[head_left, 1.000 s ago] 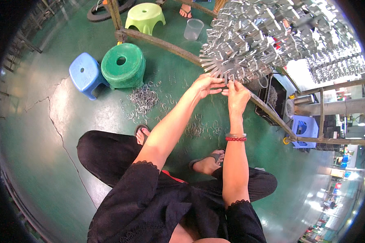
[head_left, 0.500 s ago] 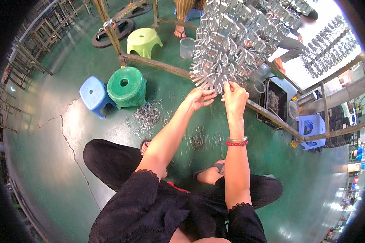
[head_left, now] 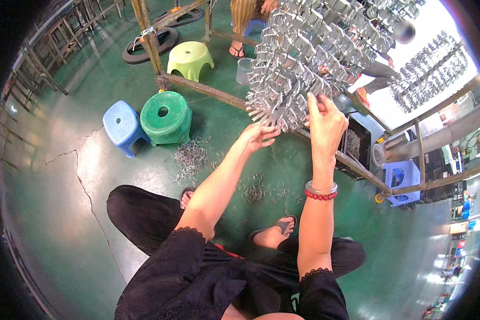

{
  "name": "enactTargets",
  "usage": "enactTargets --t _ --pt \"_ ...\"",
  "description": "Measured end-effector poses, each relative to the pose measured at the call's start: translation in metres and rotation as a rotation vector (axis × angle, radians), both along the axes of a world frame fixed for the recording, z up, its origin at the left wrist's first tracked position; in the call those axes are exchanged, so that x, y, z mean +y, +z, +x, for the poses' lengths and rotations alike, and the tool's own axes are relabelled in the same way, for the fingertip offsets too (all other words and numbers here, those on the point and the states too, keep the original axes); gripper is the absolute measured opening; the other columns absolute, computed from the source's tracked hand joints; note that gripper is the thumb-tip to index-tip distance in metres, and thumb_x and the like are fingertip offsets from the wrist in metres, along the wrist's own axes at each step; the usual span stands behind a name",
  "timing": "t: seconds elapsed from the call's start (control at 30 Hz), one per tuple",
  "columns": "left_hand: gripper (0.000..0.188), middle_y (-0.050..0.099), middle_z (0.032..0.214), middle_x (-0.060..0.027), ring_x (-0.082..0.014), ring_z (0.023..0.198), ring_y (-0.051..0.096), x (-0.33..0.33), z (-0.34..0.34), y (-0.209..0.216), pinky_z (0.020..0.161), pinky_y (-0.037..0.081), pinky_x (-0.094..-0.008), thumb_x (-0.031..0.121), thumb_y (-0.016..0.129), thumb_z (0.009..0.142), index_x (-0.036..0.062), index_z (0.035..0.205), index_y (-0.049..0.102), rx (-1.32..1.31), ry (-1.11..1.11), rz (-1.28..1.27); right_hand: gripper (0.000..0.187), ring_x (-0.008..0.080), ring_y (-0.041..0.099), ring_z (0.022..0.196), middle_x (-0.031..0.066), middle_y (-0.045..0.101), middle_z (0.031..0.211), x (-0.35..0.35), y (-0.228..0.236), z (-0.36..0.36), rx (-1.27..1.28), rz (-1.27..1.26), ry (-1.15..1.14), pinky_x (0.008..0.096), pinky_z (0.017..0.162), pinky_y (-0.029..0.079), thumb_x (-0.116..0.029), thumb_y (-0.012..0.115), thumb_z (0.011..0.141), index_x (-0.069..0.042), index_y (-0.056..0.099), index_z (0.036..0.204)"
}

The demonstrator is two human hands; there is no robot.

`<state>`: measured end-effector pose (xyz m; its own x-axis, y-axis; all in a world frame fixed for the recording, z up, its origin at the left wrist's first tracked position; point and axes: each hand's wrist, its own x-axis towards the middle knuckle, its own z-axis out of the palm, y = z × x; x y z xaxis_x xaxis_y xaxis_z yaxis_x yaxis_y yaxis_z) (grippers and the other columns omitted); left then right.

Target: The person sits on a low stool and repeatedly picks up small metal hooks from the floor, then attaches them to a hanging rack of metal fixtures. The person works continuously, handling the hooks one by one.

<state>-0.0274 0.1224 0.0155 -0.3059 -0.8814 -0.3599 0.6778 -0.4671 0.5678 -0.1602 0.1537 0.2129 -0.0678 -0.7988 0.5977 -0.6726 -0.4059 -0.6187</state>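
Note:
A dense hanging cluster of bent silvery metal pieces point(head_left: 298, 58) fills the top middle in front of me. My left hand point(head_left: 257, 137) is at its lower left edge, palm turned up, fingers loosely spread and apart, with the fingertips close to the lowest pieces. My right hand point(head_left: 326, 121) is raised at the lower right side of the cluster. Its thumb and forefinger come together in a pinch against the pieces; whatever is between them is hidden or too small to name. Below my hands, small curved metal bits point(head_left: 255, 191) lie scattered on the green floor.
A larger heap of metal bits point(head_left: 191, 154) lies left of my arms. Green point(head_left: 168, 130), blue point(head_left: 124, 128) and lime point(head_left: 189, 56) stools stand at left. A rusty frame bar point(head_left: 213, 92) crosses below the cluster. A black crate point(head_left: 357, 141) sits at right. Other people sit beyond.
My right hand has moved right and slightly up along the cluster, away from my left hand. The left hand has shifted slightly left and down. The cluster looks turned a little.

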Motion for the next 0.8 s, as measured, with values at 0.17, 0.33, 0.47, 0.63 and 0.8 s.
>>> enactTargets --t 0.17,0.33,0.47,0.63,0.8 --pt "0.052 0.062 0.102 -0.0032 -0.0183 0.096 0.061 0.004 -0.005 0.001 0.082 0.042 -0.0398 0.006 0.060 0.083 0.0124 0.129 0.037 0.033 0.038 0.002 0.024 0.0095 0.057 0.046 0.0085 0.061 0.056 -0.016 0.002 -0.005 0.101 -0.031 -0.019 0.0246 0.041 0.045 -0.018 0.061 0.084 0.005 0.065 0.087" --pt "0.050 0.062 0.102 -0.0034 -0.0185 0.098 0.060 0.002 -0.001 -0.003 0.084 0.041 -0.0402 0.006 0.060 0.083 0.0123 0.128 0.038 0.024 0.027 0.019 0.023 0.0101 0.058 0.047 0.0084 0.061 0.058 -0.015 0.000 -0.003 0.068 -0.061 -0.003 0.0241 0.041 0.045 -0.017 0.061 0.084 0.005 0.065 0.082" --pt "0.054 0.062 0.103 -0.0032 -0.0176 0.098 0.060 0.004 -0.002 0.001 0.084 0.041 -0.0400 0.007 0.060 0.083 0.0132 0.131 0.036 0.012 0.028 0.010 0.023 0.0099 0.058 0.047 0.0086 0.062 0.058 -0.017 -0.001 -0.004 0.064 -0.055 -0.002 0.0239 0.040 0.045 -0.017 0.061 0.084 0.006 0.065 0.082" --pt "0.061 0.061 0.105 -0.0025 -0.0168 0.097 0.060 0.005 -0.001 0.005 0.083 0.041 -0.0391 0.008 0.060 0.083 0.0149 0.136 0.030 0.004 0.004 -0.017 0.023 0.0095 0.058 0.046 0.0083 0.062 0.058 -0.021 -0.001 -0.004 0.071 -0.079 0.003 0.0239 0.039 0.044 -0.018 0.062 0.083 0.005 0.065 0.082" --pt "0.044 0.060 0.108 -0.0017 -0.0180 0.101 0.058 0.002 0.000 0.001 0.087 0.041 -0.0394 0.009 0.059 0.084 0.0143 0.125 0.043 -0.011 0.016 0.002 0.022 0.0092 0.057 0.045 0.0081 0.061 0.057 -0.022 -0.001 -0.002 0.115 -0.115 -0.005 0.0233 0.038 0.043 -0.018 0.063 0.082 0.004 0.065 0.081"
